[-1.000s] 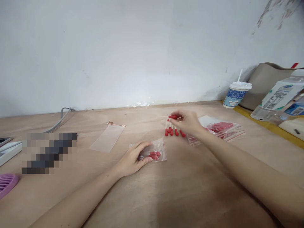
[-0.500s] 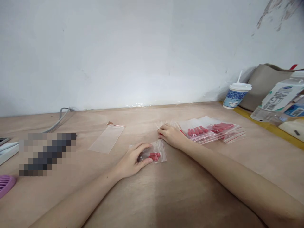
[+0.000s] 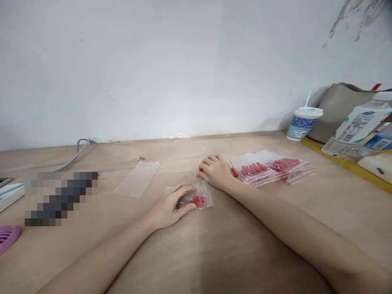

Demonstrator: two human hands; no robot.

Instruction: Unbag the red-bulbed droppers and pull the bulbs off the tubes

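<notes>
My left hand (image 3: 171, 207) rests on the table, thumb and fingers curled around the edge of a small clear zip bag (image 3: 209, 197). Several short red pieces (image 3: 198, 201) are bunched inside that bag. Farther right, my right hand (image 3: 214, 171) is palm down with bent fingers, and a bit of a red piece (image 3: 201, 170) shows between thumb and forefinger. Another red piece (image 3: 234, 172) shows beside its back; what is under the palm is hidden. Just right of it lies a fanned stack of clear zip bags (image 3: 260, 157) with red pieces inside.
A flat zip bag (image 3: 137, 179) lies left of centre. On the right stand a paper cup (image 3: 303, 123) with a straw, a grey bag (image 3: 333, 108) and a tilted plastic bottle (image 3: 355, 126). At left are a cable (image 3: 76, 153), a pixelated dark object (image 3: 63, 198) and a purple item (image 3: 7, 238).
My right hand has shifted slightly left, and its fingers have changed position; a red piece beside its back shows more plainly. My left hand stays on its bag.
</notes>
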